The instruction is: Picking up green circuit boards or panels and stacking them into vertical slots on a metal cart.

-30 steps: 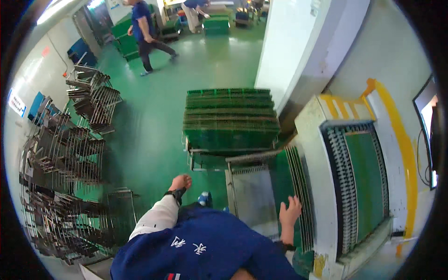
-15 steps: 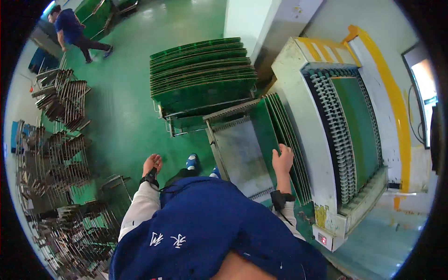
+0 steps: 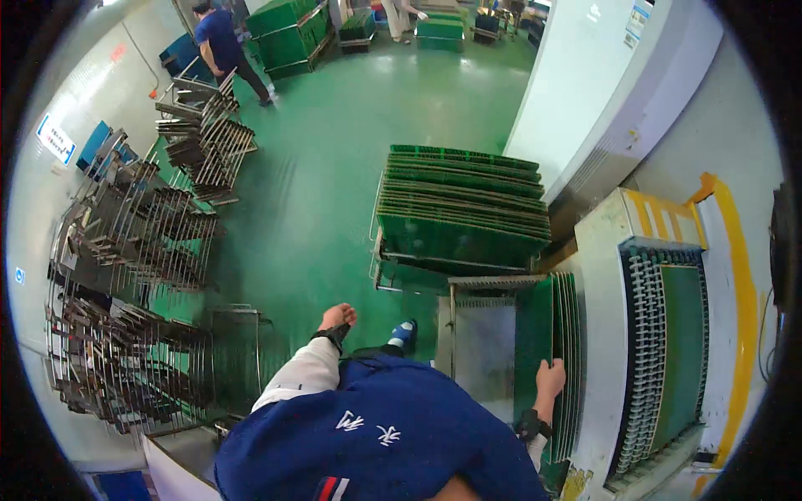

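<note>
My right hand [image 3: 550, 378] is at the upper edge of the nearest green panel [image 3: 535, 334], thumb on one side and fingers on the other, closed on that edge. The panel stands on end, leaning with several more thin green panels [image 3: 570, 334] along the right side of a metal rack [image 3: 484, 281]. A pale grey flat surface [image 3: 484, 351] fills the rest of the rack. My left hand [image 3: 337, 317] hangs in front of me over the floor, holding nothing, its fingers loosely bent and apart.
A cart of upright green panels [image 3: 464, 209] stands ahead. A roller machine [image 3: 643, 351] with a green panel on it is at the right. Metal racks [image 3: 134, 334] crowd the left wall. A person in dark blue [image 3: 219, 50] is at the far left; another person stands farther back.
My view has turned and lifted, so the rack and cart sit farther right and lower. The right hand stays by the panel's edge. The far-left person has taken another step.
</note>
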Tool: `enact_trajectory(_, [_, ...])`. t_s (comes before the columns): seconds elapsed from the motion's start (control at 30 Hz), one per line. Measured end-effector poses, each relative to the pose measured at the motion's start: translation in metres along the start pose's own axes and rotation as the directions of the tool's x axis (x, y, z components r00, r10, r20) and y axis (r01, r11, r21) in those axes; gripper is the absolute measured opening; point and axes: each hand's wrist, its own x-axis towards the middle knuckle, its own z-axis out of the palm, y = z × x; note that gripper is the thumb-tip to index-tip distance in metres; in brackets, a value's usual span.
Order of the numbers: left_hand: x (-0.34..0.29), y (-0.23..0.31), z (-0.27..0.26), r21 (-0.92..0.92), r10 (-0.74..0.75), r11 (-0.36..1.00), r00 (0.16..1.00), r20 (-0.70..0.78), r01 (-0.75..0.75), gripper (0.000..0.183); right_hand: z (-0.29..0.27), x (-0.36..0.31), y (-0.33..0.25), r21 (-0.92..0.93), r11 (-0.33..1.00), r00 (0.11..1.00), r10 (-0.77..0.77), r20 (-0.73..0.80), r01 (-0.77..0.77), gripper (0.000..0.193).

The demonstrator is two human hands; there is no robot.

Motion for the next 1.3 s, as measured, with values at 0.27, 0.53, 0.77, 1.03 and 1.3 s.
enact_trajectory(0.27, [0.013, 0.025, 0.102, 0.004, -0.035, 0.999, 0.995, 0.097, 0.035, 0.028, 0.003, 0.004, -0.003, -0.139, 0.972, 0.981, 0.195, 0.011, -0.192, 0.03])
enact_trajectory(0.53, [0.023, 0.039, 0.101, 0.018, 0.021, 0.999, 0.958, 0.288, -0.027, 0.008, -0.013, -0.005, -0.035, -0.086, 0.958, 0.96, 0.276, 0.045, -0.272, 0.031])
enact_trajectory(0.77, [0.054, 0.038, 0.062, -0.161, 0.06, 0.987, 0.951, 0.303, -0.011, 0.016, 0.025, 0.03, 0.023, -0.074, 0.911, 0.893, 0.412, 0.18, -0.405, 0.028])
enact_trajectory(1.03, [0.08, 0.04, 0.08, 0.425, 0.256, 0.816, 0.905, 0.34, -0.391, 0.016, 0.053, 0.043, 0.032, -0.297, 0.754, 0.81, 0.56, -0.173, -0.585, 0.04])
enact_trajectory(1.3, [0.073, 0.047, 0.095, 0.03, 0.03, 0.999, 0.949, 0.314, -0.042, 0.012, 0.023, 0.017, -0.011, -0.367, 0.84, 0.915, 0.389, -0.11, -0.401, 0.039])
